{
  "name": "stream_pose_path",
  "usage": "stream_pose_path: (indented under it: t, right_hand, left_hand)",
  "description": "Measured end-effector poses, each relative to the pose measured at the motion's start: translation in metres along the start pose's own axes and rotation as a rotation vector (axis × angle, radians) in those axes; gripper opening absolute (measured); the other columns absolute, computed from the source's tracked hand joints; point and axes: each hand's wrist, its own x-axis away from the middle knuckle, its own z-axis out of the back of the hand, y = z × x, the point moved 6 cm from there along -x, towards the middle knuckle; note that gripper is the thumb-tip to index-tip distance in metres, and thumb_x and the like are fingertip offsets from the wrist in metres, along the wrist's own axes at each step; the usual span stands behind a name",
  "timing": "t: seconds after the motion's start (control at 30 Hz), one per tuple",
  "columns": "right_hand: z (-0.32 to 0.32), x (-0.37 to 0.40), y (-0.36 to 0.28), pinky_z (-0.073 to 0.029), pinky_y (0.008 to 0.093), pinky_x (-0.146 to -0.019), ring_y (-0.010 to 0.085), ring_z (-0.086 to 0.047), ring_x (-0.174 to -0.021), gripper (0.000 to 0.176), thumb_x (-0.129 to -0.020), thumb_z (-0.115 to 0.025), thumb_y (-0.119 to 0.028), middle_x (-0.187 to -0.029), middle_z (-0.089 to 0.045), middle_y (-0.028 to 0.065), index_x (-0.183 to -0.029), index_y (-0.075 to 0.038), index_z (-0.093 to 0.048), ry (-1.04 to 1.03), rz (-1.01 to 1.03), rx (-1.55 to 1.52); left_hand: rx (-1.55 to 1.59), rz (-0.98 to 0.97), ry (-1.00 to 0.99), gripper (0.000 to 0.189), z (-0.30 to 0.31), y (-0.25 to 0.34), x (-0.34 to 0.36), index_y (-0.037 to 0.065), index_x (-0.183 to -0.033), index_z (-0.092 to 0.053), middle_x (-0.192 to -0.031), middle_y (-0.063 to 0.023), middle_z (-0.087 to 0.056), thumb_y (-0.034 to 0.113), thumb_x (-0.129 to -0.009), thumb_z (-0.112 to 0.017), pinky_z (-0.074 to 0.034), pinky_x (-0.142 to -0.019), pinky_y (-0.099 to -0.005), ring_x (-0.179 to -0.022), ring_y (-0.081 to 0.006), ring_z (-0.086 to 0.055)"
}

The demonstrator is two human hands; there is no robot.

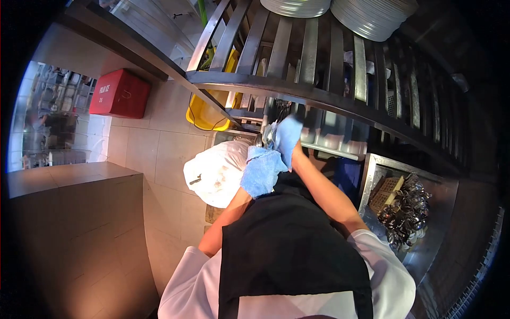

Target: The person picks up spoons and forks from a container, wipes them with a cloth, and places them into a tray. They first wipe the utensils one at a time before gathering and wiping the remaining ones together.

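Both my hands are wrapped in a blue cloth (pixel 263 170) held out in front of my black apron. My left hand (pixel 255 178) is covered by the lower fold of the cloth. My right hand (pixel 288 139), also under cloth, is raised a little higher and grips shiny metal cutlery (pixel 267 135) whose ends poke out to the left. Just beyond the hands stands a grey plastic rack (pixel 332 139) on the counter below the slatted steel shelf (pixel 297 64).
Stacks of white plates (pixel 372 16) rest on the steel shelf. A steel tub (pixel 427 234) at right holds a pile of metal cutlery (pixel 406 210). On the floor are a white bag (pixel 218 173), a yellow bucket (pixel 204 114) and a red box (pixel 119 94).
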Motion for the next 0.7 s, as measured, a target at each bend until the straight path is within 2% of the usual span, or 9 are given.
stream_pose_path:
  t: [0.07,0.1,0.2,0.27,0.33,0.43,0.5,0.53,0.7]
  right_hand:
    - [-0.02,-0.008,0.052,-0.054,0.0378,-0.076,0.019,-0.065,-0.088,0.021,-0.099,-0.062,-0.028,-0.099,-0.066,0.0085,-0.114,-0.013,-0.065,-0.113,-0.07,-0.541]
    - [-0.023,0.002,0.047,-0.055,0.039,-0.075,0.0204,-0.066,-0.086,0.021,-0.1,-0.061,-0.03,-0.097,-0.067,0.0092,-0.113,-0.013,-0.065,-0.11,-0.076,-0.605]
    - [-0.023,0.006,0.029,-0.056,0.0396,-0.075,0.0224,-0.066,-0.083,0.027,-0.103,-0.056,-0.039,-0.094,-0.067,0.0086,-0.111,-0.015,-0.065,-0.303,-0.241,-0.793]
    - [-0.017,-0.006,0.039,-0.055,0.041,-0.072,0.0243,-0.065,-0.079,0.029,-0.103,-0.054,-0.04,-0.092,-0.067,0.0079,-0.11,-0.014,-0.065,-0.169,-0.115,-0.688]
    - [-0.018,-0.022,0.081,-0.053,0.0416,-0.068,0.0247,-0.064,-0.074,0.024,-0.102,-0.054,-0.034,-0.089,-0.066,0.007,-0.108,-0.014,-0.064,0.089,-0.033,-0.377]
    - [-0.044,0.021,0.078,-0.051,0.0395,-0.063,0.0224,-0.061,-0.069,0.017,-0.1,-0.055,-0.028,-0.082,-0.063,0.005,-0.099,-0.014,-0.064,-0.102,-0.307,-0.751]
    - [-0.029,-0.003,0.062,-0.052,0.0355,-0.07,0.0198,-0.065,-0.078,0.021,-0.101,-0.054,-0.029,-0.087,-0.066,0.0037,-0.102,-0.015,-0.069,-0.255,0.03,0.25]
    - [-0.024,-0.013,0.07,-0.052,0.0362,-0.067,0.0206,-0.065,-0.074,0.019,-0.1,-0.053,-0.024,-0.08,-0.065,0.0032,-0.096,-0.015,-0.069,-0.194,-0.113,-0.462]
    - [-0.007,-0.027,0.038,-0.058,0.0409,-0.068,0.0215,-0.069,-0.081,0.014,-0.102,-0.06,-0.02,-0.089,-0.07,0.0046,-0.103,-0.011,-0.07,-0.325,-0.203,-0.604]
  left_hand:
    - [-1.377,-0.758,0.382,0.012,-0.02,0.057,0.015,0.007,-0.086,-0.061,-0.072,-0.0111,-0.062,0.019,-0.088,-0.063,-0.048,-0.066,-0.04,-0.071,-0.0287,-0.064]
    - [-1.378,-0.761,0.385,0.012,-0.02,0.064,0.018,0.007,-0.086,-0.061,-0.072,-0.0111,-0.062,0.019,-0.088,-0.063,-0.048,-0.066,-0.04,-0.071,-0.0287,-0.064]
    - [-0.632,-0.194,0.119,0.016,-0.01,0.038,0.009,0.007,-0.083,-0.063,-0.074,-0.0158,-0.062,0.022,-0.082,-0.066,-0.048,-0.072,-0.0449,-0.075,-0.0362,-0.063]
    - [-1.156,-0.649,0.235,0.019,-0.022,0.054,0.015,0.006,-0.082,-0.064,-0.075,-0.0159,-0.063,0.024,-0.08,-0.069,-0.048,-0.073,-0.0458,-0.075,-0.0366,-0.063]
    - [-1.307,-0.607,0.289,0.014,-0.017,0.031,0.01,0.007,-0.078,-0.064,-0.077,-0.0154,-0.064,0.02,-0.081,-0.067,-0.047,-0.072,-0.0462,-0.076,-0.0335,-0.064]
    - [-1.397,-0.494,0.393,0.012,-0.006,0.015,0.007,0.008,-0.074,-0.062,-0.078,-0.015,-0.064,0.017,-0.081,-0.065,-0.046,-0.07,-0.0468,-0.076,-0.0306,-0.064]
    - [-1.37,-0.355,0.473,0.012,-0.003,0.018,0.008,0.01,-0.073,-0.061,-0.08,-0.0147,-0.063,0.017,-0.082,-0.064,-0.047,-0.069,-0.0456,-0.074,-0.0304,-0.062]
    - [-1.372,-0.357,0.475,0.012,-0.003,0.024,0.008,0.01,-0.073,-0.061,-0.08,-0.0147,-0.063,0.017,-0.082,-0.064,-0.047,-0.069,-0.0456,-0.074,-0.0304,-0.062]
    - [-1.32,-0.554,0.308,0.005,-0.014,0.034,0.011,0.014,-0.087,-0.066,-0.085,-0.0105,-0.065,0.017,-0.086,-0.063,-0.05,-0.07,-0.0404,-0.078,-0.03,-0.064]
